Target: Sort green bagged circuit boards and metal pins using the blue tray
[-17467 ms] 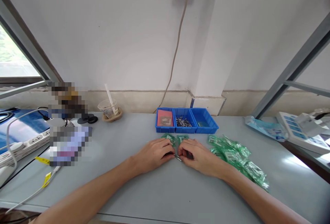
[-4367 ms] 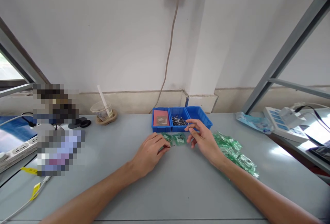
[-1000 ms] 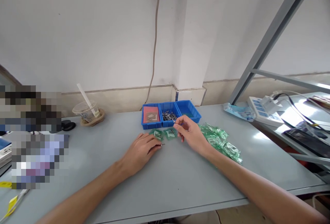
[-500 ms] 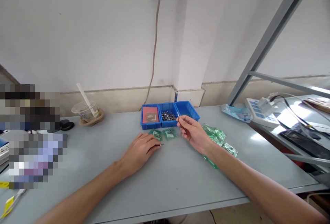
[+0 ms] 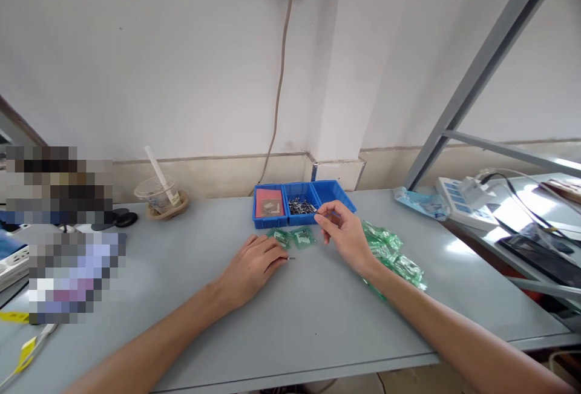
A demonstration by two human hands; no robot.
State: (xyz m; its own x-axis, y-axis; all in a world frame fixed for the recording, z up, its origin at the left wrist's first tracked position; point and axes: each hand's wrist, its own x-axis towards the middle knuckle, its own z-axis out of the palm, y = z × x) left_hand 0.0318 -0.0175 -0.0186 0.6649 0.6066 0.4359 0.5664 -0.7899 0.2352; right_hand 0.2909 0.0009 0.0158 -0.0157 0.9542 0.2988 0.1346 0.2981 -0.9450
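My left hand [image 5: 253, 264] rests on the grey table [image 5: 290, 315], fingers closed on a small metal pin whose tip pokes out to the right. My right hand [image 5: 345, 236] hovers just in front of the blue three-compartment tray [image 5: 338, 195], thumb and forefinger pinched on another small metal pin [image 5: 316, 210]. The tray's middle bin holds a heap of metal pins [image 5: 301, 206]; its left bin holds a red pad [image 5: 269, 205]. Two small green bagged parts [image 5: 293, 237] lie between my hands.
A pile of green bagged parts [image 5: 394, 252] lies right of my right hand. A plastic cup with a straw [image 5: 157, 193] stands at the back left. Power strips and cables [image 5: 472, 200] sit at the right, beside a slanted metal frame [image 5: 481, 70].
My right hand has come back slightly from over the tray's middle bin towards me, still pinched on a pin. My left hand has stayed put. The view shifted a little.
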